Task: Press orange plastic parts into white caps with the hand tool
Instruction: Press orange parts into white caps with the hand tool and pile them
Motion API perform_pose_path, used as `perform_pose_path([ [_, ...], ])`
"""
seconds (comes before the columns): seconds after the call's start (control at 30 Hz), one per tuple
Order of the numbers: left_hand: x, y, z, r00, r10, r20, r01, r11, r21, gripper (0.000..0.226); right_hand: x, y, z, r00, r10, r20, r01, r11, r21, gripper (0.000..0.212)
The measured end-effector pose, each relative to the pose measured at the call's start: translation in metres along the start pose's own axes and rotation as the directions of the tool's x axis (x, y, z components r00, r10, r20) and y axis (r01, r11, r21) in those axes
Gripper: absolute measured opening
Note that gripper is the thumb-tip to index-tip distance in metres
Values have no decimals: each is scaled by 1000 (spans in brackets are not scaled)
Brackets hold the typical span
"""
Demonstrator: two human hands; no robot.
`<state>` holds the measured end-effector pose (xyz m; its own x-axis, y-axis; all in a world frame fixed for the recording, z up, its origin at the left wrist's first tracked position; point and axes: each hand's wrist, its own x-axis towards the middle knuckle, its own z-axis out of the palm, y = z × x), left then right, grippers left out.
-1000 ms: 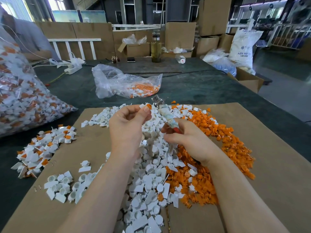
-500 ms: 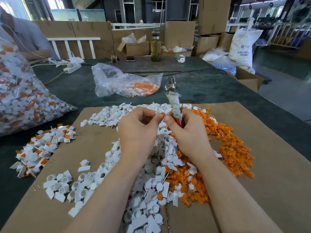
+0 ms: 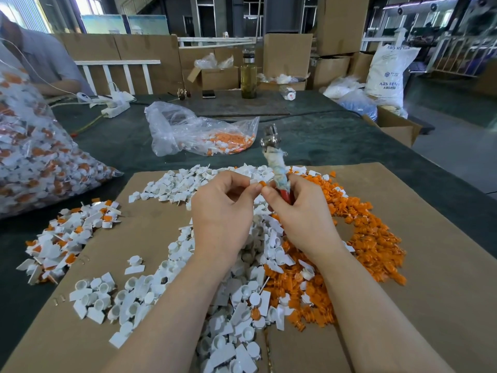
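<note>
Orange part (image 3: pixel 263 184) and white cap (image 3: pixel 254 181) meet between my fingertips, above the piles.

Both are light, stiff little mouldings, smooth enough to slip, so I would take them by their edges and keep the pinch short and firm. My left hand (image 3: pixel 224 211) pinches the cap between thumb and forefinger; my right hand (image 3: pixel 298 211) pinches the orange part at its thumb tip (image 3: pixel 269 193) while its other fingers curl round the tool (image 3: pixel 277 170), whose cloth-wrapped shaft stands up with the metal head on top. The two pieces touch, I think, though they are too small for me to tell whether one is seated in the other. The loose caps (image 3: pixel 234 305) and the orange heap (image 3: pixel 371 238) lie on the cardboard (image 3: pixel 430 265) below.
</note>
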<state>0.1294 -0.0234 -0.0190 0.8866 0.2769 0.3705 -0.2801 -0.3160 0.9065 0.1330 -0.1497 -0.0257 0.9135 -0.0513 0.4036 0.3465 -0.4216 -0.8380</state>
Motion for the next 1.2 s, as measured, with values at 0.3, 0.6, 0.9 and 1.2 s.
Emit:
perform_pose_path([
  [0.3, 17, -3, -19, 975, -217, 41, 208, 843, -496, 13, -2, 0, -14, 910, 75, 409, -95, 995, 31, 18],
  [0.6, 20, 0, -22, 977, -207, 52, 201, 808, -553, 8, -3, -2, -13, 873, 71, 483, -59, 997, -40, 17],
  [0.9, 19, 2, -21, 978, -205, 42, 193, 803, -564, 12, -5, 1, -1, 917, 18, 399, 15, 997, -81, 14],
  [1.2, 26, -7, -28, 917, -374, 141, 382, 718, -582, 3, -4, 7, 1, 942, 0, 336, 114, 941, -320, 12],
])
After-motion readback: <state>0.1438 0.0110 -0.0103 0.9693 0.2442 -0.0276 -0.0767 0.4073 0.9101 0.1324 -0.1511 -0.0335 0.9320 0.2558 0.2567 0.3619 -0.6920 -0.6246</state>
